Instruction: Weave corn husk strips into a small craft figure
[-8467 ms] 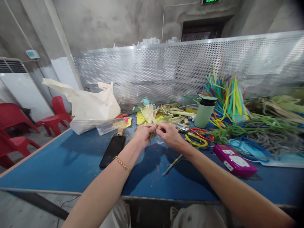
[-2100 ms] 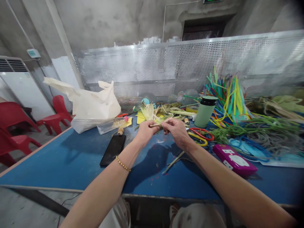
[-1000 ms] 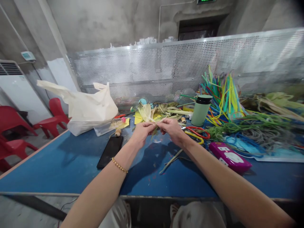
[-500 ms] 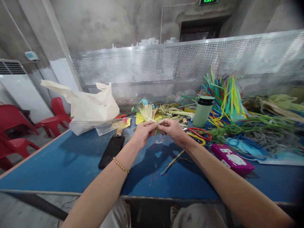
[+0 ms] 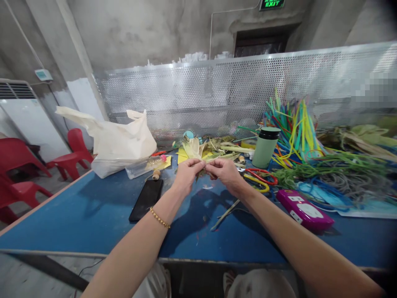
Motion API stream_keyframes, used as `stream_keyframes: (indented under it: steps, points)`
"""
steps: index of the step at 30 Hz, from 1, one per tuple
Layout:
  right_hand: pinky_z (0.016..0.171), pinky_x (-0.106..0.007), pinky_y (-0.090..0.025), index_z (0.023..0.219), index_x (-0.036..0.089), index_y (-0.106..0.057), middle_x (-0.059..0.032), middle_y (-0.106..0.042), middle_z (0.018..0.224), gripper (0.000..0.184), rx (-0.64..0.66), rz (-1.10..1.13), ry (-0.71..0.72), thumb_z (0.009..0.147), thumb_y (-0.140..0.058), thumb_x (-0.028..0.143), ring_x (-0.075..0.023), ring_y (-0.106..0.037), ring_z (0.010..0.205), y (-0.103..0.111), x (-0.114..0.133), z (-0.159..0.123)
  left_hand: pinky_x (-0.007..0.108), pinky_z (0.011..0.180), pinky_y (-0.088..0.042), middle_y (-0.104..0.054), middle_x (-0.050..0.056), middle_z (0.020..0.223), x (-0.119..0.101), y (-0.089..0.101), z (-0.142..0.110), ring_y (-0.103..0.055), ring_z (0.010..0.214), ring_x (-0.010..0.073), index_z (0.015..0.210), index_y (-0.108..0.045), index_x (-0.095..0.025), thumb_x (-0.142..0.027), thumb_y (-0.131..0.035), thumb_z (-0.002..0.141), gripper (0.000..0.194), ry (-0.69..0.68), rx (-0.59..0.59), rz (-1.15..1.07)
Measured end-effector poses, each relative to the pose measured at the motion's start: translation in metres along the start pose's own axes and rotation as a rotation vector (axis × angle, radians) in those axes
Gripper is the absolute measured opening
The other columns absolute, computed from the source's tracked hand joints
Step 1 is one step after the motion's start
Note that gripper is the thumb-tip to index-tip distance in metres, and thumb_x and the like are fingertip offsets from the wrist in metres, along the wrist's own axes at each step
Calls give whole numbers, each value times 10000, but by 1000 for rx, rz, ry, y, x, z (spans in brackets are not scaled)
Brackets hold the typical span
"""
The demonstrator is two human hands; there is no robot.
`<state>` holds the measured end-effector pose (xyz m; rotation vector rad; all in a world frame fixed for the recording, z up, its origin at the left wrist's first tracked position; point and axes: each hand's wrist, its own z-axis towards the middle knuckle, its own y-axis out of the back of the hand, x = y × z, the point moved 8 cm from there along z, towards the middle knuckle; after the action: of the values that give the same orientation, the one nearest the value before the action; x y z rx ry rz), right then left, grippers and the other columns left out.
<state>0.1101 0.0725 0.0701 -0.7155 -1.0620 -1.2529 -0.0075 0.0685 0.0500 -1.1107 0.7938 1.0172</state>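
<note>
My left hand (image 5: 186, 174) and my right hand (image 5: 228, 174) meet above the table, thumbs and fingertips pinched together almost touching. Between them is a thin strip of dried corn husk, mostly covered by the fingers. A broad pale husk (image 5: 192, 148) rises just behind my left hand; whether it joins the held strip I cannot tell. More husks and stalks (image 5: 228, 145) lie in a heap beyond the hands, near yellow paper (image 5: 182, 155). Red-and-yellow-handled scissors (image 5: 259, 177) rest beside my right wrist.
On the blue table (image 5: 102, 223) are a black phone (image 5: 145, 200), a white plastic bag (image 5: 122, 138), a clear bottle (image 5: 144, 166), a green tumbler (image 5: 266, 147), a purple box (image 5: 305, 210), colourful strips (image 5: 299, 128) and green cords (image 5: 335, 165). A perforated metal screen (image 5: 186, 95) stands behind.
Both hands stay pinched at nearly the same spot, with small finger movements. Husk that hung below the fingers shows less now. The whole view has shifted slightly.
</note>
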Motion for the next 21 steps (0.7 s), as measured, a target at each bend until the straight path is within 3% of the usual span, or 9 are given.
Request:
stream_keyframes:
  steps: [3,10,21]
  points:
    - [457,-244,-380,593,172,-602,22,-564,526,260,-1,-2,-1,661,-731,388,-85,-444,446,-4,1,-3,255,596,-391,-587,13,576,3,0,2,-524,566,105,608,-609,-126,-321,-829,644,296,3,10,-17]
    - [448,-232,-369,571,167,-637,14,-550,484,260,62,-70,-6,703,-653,389,-92,-457,439,-16,1,-5,244,515,-301,-488,-16,487,10,6,2,-421,465,76,551,-545,-140,-260,-751,738,303,38,-78,27]
    - [454,-229,-401,585,152,-632,2,-589,530,241,38,-16,-35,657,-673,378,-86,-473,443,-19,-5,-5,243,494,-298,-455,-26,453,11,8,0,-407,443,80,515,-512,-146,-149,-683,742,284,55,-169,-43]
